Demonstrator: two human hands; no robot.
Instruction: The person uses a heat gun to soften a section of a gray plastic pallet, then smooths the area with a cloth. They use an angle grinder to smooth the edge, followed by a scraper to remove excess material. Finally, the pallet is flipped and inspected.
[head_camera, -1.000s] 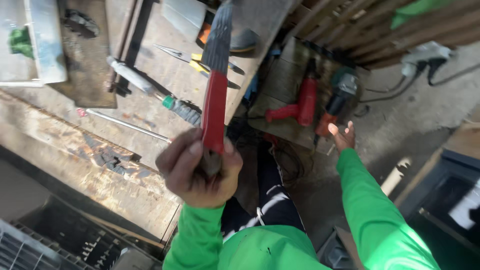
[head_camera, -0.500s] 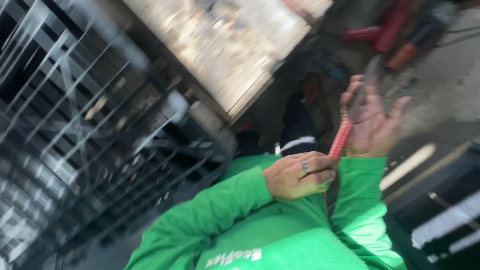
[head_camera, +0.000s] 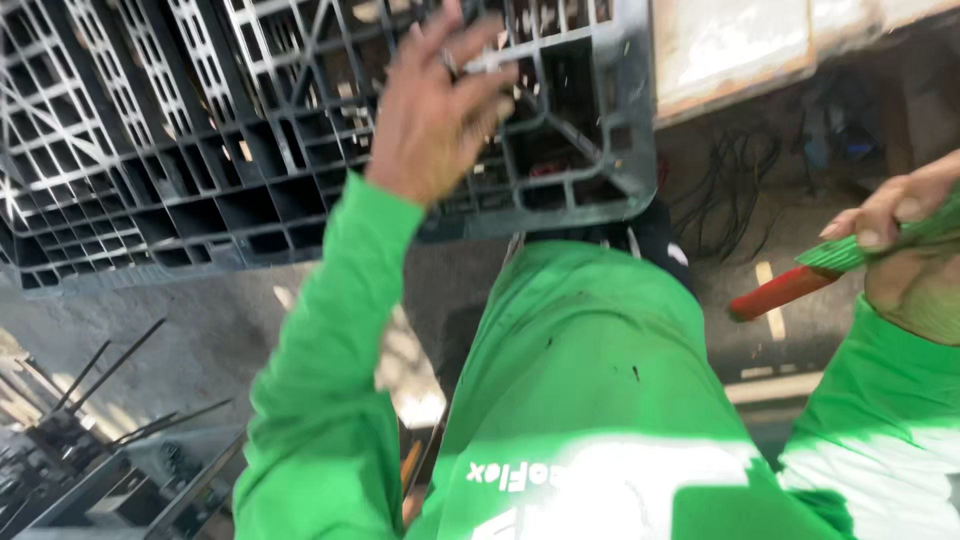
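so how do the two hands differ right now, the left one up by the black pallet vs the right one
The left hand is raised with fingers spread loosely, gripping nothing, in front of the black plastic pallet; the right hand is closed around a red-handled tool. The left hand shows a ring on one finger; none is visible on the right. The left hand sits high in view, the right at the far edge, partly cut off. Both come out of green sleeves.

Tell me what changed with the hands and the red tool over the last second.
The red-handled tool passed from the left hand to the right hand, which now grips it out at the right. The left hand, now empty, rose in front of the black plastic pallet. The view swung away from the workbench. The green sleeves are unchanged.
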